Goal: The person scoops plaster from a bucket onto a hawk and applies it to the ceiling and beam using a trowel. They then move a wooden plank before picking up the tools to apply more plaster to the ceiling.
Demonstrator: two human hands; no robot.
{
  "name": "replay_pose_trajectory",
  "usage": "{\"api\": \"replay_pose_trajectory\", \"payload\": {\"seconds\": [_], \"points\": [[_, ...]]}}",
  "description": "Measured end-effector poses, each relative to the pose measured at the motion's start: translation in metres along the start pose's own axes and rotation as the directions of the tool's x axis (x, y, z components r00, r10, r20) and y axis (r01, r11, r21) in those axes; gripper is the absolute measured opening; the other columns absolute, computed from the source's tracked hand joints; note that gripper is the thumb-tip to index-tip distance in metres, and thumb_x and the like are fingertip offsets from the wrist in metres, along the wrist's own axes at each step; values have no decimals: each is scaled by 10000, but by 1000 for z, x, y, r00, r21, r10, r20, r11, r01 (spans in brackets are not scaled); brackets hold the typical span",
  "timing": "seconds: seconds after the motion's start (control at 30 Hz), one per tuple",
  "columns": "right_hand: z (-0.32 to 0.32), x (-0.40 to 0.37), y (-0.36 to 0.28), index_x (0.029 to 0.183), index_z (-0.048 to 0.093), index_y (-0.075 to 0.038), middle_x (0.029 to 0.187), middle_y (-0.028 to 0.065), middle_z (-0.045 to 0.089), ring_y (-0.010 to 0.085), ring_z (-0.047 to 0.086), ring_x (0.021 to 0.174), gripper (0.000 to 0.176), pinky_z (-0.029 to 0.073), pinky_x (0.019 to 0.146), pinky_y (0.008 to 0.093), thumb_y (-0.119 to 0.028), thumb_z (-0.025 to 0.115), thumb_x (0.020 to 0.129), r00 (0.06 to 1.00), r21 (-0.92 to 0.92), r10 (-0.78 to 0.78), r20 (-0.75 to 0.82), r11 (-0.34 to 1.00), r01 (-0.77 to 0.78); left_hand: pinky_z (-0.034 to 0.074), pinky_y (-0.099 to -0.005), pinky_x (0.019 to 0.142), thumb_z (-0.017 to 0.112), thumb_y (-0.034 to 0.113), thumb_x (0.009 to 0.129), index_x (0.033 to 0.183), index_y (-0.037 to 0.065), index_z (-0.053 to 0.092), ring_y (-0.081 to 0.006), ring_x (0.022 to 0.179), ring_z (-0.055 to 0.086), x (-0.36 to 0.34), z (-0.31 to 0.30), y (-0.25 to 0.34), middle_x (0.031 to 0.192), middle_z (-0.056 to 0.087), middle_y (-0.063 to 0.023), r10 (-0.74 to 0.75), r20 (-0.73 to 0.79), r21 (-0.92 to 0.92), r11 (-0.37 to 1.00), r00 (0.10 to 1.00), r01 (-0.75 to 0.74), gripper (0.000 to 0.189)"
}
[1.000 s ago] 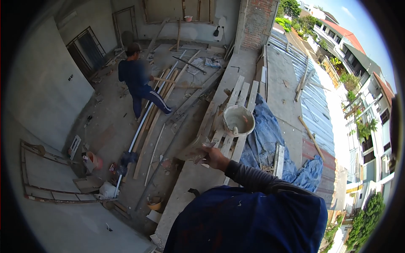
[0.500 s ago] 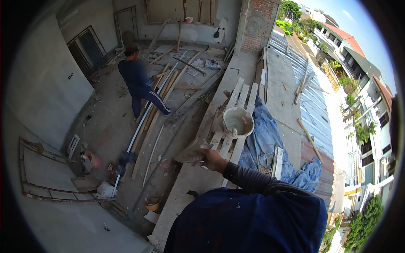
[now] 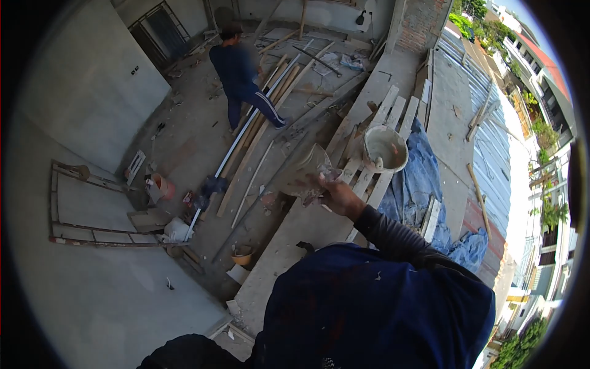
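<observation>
Just right of the frame's middle, the right hand [image 3: 343,198] has its grip closed around what looks like a smeared trowel [image 3: 305,184], below and left of a bucket [image 3: 393,138] on wooden slats [image 3: 370,192]. The left hand's grip cannot be told.

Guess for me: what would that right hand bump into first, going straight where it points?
Beyond the blurred item the right hand holds, the way looks free past the ledge; farther on, the line seems to run toward planks on the floor, though depth is unclear.
</observation>
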State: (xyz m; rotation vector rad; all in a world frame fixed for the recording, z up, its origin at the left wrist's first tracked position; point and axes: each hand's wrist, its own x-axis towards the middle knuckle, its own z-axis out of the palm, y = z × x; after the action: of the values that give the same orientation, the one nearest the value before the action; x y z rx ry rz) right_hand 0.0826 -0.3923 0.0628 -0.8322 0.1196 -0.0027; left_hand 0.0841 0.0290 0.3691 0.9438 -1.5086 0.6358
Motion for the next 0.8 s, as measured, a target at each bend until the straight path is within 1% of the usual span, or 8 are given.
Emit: {"api": "replay_pose_trajectory", "payload": {"seconds": [0.1,0.17,0.23,0.33,0.43,0.5,0.63,0.8], "points": [[19,-2,-8,1361,390,-40,1370,152,468,277,472,1244,458,497,883,417,-272,470,975,998,59,-22,58,998,18,387,-236,477,591,338,894,1051,4,627,-141,559,540,-93,28,-54,820,566,-81,-562,-255,-183,827,787,532,370],[31,-3,-11,1364,386,-42,1379,154,456,280,469,1247,466,501,884,422,-260,492,966,997,79,-36,75,996,30,464,-246,613,626,337,872,1081,-47,624,-141,685,575,-154,61,-98,908,623,-103,-904,-93,74,412,418,908,437],[34,-4,-10,1367,380,-47,1379,133,455,280,469,1249,481,506,889,432,-214,537,944,990,102,-32,140,995,18,466,-229,678,643,390,880,1215,-33,553,-129,774,582,-230,95,-135,1004,606,-91,-974,157,72,173,161,982,547],[29,-5,7,1356,400,-48,1341,104,493,264,494,1222,481,505,882,422,-189,569,928,997,102,25,67,994,-32,463,-216,674,645,367,885,1351,-19,411,-132,769,583,-283,147,-154,1022,607,-97,-957,226,244,237,183,940,649],[37,-11,23,1337,432,-49,1285,72,538,210,556,1116,450,504,859,371,-163,578,926,999,67,50,17,996,-51,445,-274,709,622,399,893,1437,-1,223,-130,808,518,-298,182,-157,1029,553,-110,-977,183,-223,64,107,973,784],[35,-10,30,1332,438,-47,1261,67,553,183,584,1046,437,504,839,338,-156,573,931,997,59,73,37,995,-75,445,-275,703,550,335,945,1416,-46,236,-132,817,504,-305,194,-160,1055,542,-104,-984,35,-225,165,177,960,683],[18,-5,61,1319,454,-65,1115,10,584,135,586,941,422,500,769,283,-177,581,933,995,-22,101,-21,995,-101,467,-307,811,467,379,975,1377,-68,312,-181,997,567,-325,196,-168,1152,556,-138,-1000,23,-283,-8,-2,959,621],[29,-9,59,1296,469,-55,1174,21,565,124,539,993,377,490,796,295,-169,558,948,999,-158,45,15,987,-42,404,-356,665,455,445,960,965,-44,512,-164,768,501,-353,206,-181,800,522,-65,-997,-28,3,72,72,997,492]]}}
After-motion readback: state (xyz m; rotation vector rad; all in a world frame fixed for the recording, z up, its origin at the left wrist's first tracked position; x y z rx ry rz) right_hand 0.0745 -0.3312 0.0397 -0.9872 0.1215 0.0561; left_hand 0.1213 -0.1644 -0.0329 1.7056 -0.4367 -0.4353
